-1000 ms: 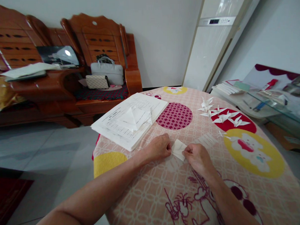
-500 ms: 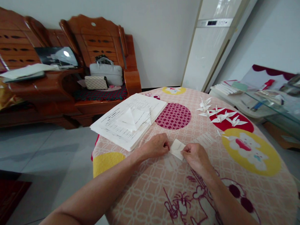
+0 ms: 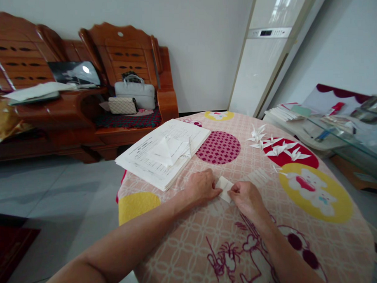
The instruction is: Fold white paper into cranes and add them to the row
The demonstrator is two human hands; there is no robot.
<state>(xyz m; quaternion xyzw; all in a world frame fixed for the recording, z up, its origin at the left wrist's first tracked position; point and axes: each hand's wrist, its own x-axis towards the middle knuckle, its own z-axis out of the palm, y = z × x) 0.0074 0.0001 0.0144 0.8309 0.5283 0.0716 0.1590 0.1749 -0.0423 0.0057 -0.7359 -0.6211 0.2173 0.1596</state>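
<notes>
A small square of folded white paper (image 3: 225, 189) lies on the patterned tablecloth between my hands. My right hand (image 3: 246, 197) pinches its right corner between thumb and fingertips. At the paper's left side, my left hand (image 3: 204, 185) is closed, its thumb and finger pressed on the left edge. Further left, a few folded paper pieces (image 3: 168, 150) rest on a stack of printed sheets (image 3: 139, 159). Several white paper cranes (image 3: 280, 147) stand together toward the back right of the table.
The round table (image 3: 185, 240) has a curved edge. Behind it is a wooden armchair (image 3: 123, 57) with a grey handbag (image 3: 135, 94) and a quilted purse (image 3: 123, 106). A tall white air conditioner (image 3: 250, 69) stands at the back. On the right is a glass-topped side table (image 3: 339, 134).
My left thumb and finger have come in onto the paper's left edge. My right hand has stayed at its corner. The view has tilted slightly.
</notes>
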